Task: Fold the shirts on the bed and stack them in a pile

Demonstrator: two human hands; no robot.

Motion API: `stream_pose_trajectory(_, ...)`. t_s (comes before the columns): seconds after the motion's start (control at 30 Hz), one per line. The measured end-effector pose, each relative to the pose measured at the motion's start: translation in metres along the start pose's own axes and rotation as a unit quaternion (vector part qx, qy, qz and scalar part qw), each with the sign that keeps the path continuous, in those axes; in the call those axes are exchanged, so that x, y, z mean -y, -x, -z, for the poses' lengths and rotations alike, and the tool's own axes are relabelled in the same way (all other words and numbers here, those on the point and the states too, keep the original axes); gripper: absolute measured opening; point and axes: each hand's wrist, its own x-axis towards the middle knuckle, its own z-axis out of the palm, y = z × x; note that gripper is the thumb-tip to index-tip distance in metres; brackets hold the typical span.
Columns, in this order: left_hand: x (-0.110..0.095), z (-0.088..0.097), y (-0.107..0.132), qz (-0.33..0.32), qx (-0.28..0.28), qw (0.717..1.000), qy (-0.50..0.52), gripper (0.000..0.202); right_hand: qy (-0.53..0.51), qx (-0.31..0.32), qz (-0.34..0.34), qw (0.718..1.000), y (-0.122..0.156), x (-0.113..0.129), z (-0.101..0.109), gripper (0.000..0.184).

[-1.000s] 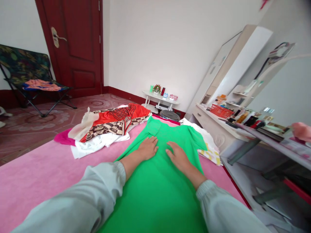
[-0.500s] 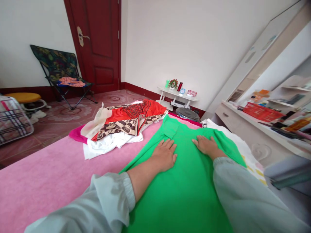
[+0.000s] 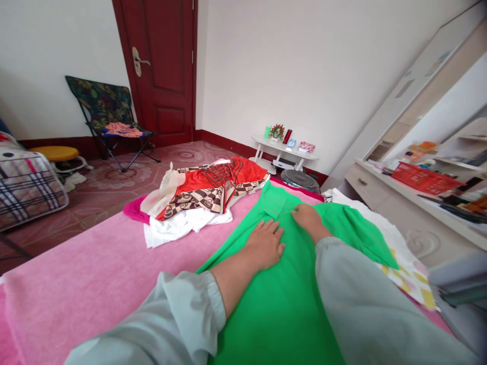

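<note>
A green shirt (image 3: pixel 266 309) lies spread over the pink bedspread (image 3: pixel 95 274), reaching from the near edge of the view to the middle. My left hand (image 3: pixel 264 246) rests flat on it, fingers extended. Farther up, my right hand (image 3: pixel 308 221) has its fingers curled and closed on the cloth near the top edge; the fingertips are partly hidden. Beside it on the right, part of the shirt (image 3: pixel 357 230) is bunched over a white cloth with yellow patterns (image 3: pixel 413 279).
A pile of red, brown-checked and white clothes (image 3: pixel 205 190) sits left of the shirt. Beyond the bed are a low white shelf (image 3: pixel 283 144) and a folding chair (image 3: pixel 106 114). A dresser (image 3: pixel 380 187) with a red basket (image 3: pixel 426 177) stands at the right.
My right hand has moved left and closed from flat to gripping, drawing the shirt's right side inward. More of the patterned white cloth shows. My left hand stays flat on the shirt.
</note>
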Motion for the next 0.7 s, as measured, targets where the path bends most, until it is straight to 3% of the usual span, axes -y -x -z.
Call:
stream_pose_trajectory(0.1, 0.002, 0.005, 0.0, -0.001, -0.016, 1.0, 0.023, 0.035, -0.117, -0.007, -0.035, 0.992, 0.004, 0.027, 0.0, 0.034)
stream_pose_trajectory(0.23, 0.002, 0.006, -0.001, 0.022, -0.022, 0.999, 0.03, 0.028, -0.209, 0.029, -0.085, 0.974, 0.009, 0.043, -0.018, 0.044)
stream_pose_trajectory(0.4, 0.001, 0.012, 0.005, 0.01, -0.007, 0.999, 0.045, 0.027, -0.327, 0.029, -0.154, 0.932, 0.001, 0.054, -0.03, 0.025)
stream_pose_trajectory(0.53, 0.005, 0.048, 0.033, 0.016, 0.034, 0.998, -0.048, 0.03, -0.47, 0.012, -0.154, 0.869, 0.001, 0.067, -0.026, 0.022)
stream_pose_trajectory(0.63, 0.01, 0.083, 0.064, 0.101, 0.04, 0.985, -0.134, 0.049, -0.561, 0.005, -0.134, 0.817, 0.005, 0.07, -0.016, 0.017)
stream_pose_trajectory(0.7, 0.014, 0.101, 0.086, 0.157, 0.082, 0.974, -0.138, 0.055, -0.601, 0.009, -0.124, 0.79, 0.006, 0.07, -0.009, 0.016)
